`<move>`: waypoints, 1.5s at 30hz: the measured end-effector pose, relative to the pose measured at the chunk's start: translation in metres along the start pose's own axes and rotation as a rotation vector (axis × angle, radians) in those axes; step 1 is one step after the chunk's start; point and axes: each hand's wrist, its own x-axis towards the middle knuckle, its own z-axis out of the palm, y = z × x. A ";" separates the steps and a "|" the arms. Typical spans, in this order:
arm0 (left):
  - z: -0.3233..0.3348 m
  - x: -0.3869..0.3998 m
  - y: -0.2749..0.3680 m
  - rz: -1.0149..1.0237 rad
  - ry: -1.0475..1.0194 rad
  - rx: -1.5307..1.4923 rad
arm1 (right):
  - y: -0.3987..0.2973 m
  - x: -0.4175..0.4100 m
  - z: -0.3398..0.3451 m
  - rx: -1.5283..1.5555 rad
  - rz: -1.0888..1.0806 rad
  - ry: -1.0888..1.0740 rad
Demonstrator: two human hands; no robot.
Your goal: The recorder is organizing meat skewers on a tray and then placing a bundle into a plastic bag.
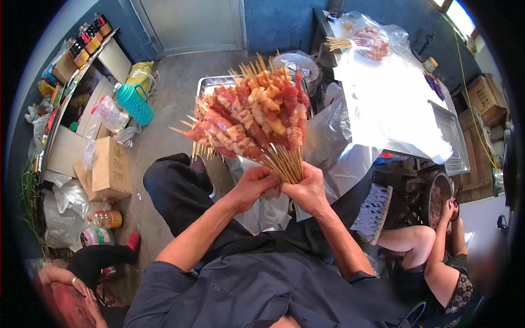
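Note:
A large fan of raw meat skewers [250, 119] is held up before me, its meat ends pointing away and its bare bamboo sticks [287, 164] gathered towards me. My left hand [257, 183] grips the sticks from the left. From the other side, my right hand [305, 189] closes around the lower ends of the same bundle. Behind and below the fan stands a metal tray [205, 84], mostly hidden, with more stick ends [201, 151] showing at its left side. Clear plastic sheeting [328, 127] hangs to the right of the bundle.
A white-covered table [381, 98] at right bears another wrapped bundle of skewers [371, 43]. A lined bin [301, 67] stands behind the tray. On the left are a teal thermos [135, 104] and a cardboard box [108, 170]. People sit at both sides; the right one works by a basin [437, 201].

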 end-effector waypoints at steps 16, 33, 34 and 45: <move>-0.026 -0.007 0.002 -0.072 0.109 -0.117 | 0.012 0.002 0.036 0.510 0.245 0.089; -0.139 -0.025 0.107 0.829 0.633 0.890 | 0.029 -0.003 0.014 0.441 0.232 0.248; -0.142 -0.028 0.115 0.842 0.654 0.855 | 0.033 -0.003 0.010 0.408 0.234 0.260; -0.174 -0.044 0.184 0.426 0.437 -0.540 | 0.061 -0.011 0.003 0.263 0.207 0.305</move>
